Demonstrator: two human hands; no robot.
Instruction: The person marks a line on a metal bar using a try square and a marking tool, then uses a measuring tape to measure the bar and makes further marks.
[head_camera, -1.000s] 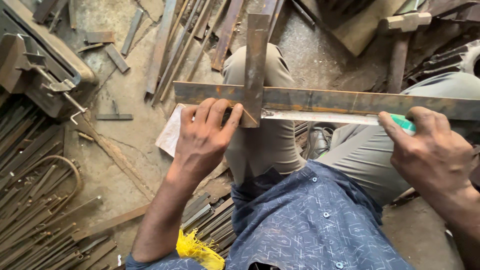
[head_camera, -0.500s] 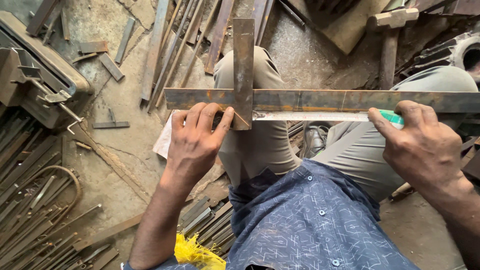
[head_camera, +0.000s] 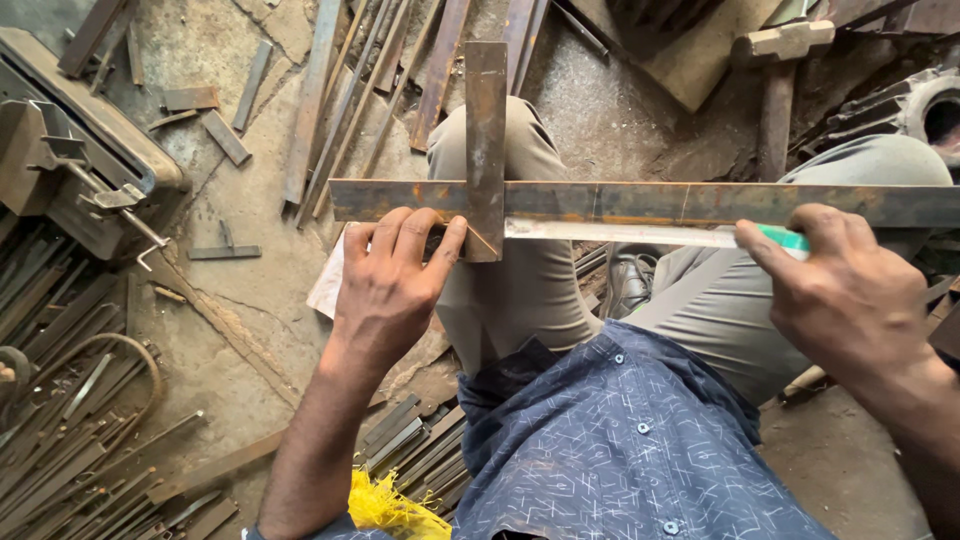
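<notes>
A long rusty angle iron bar (head_camera: 700, 203) lies across my knees, running left to right. A shorter flat steel piece (head_camera: 486, 120) stands crosswise over it like a square. My left hand (head_camera: 392, 285) presses on the crossing, fingers over the bar and the short piece's lower end. My right hand (head_camera: 850, 295) grips the green handle of a thin bright blade (head_camera: 620, 233), which lies flat along the bar's near edge with its tip at the short piece.
Steel strips and rods (head_camera: 350, 90) lie on the dirt floor ahead. A metal machine (head_camera: 70, 140) stands at left, above a pile of bars (head_camera: 70, 420). A hammer (head_camera: 780, 70) rests at upper right. A shoe (head_camera: 628, 280) shows between my legs.
The view has shifted slightly; the bar and both hands keep the same grip. The blade stays along the bar's near edge.
</notes>
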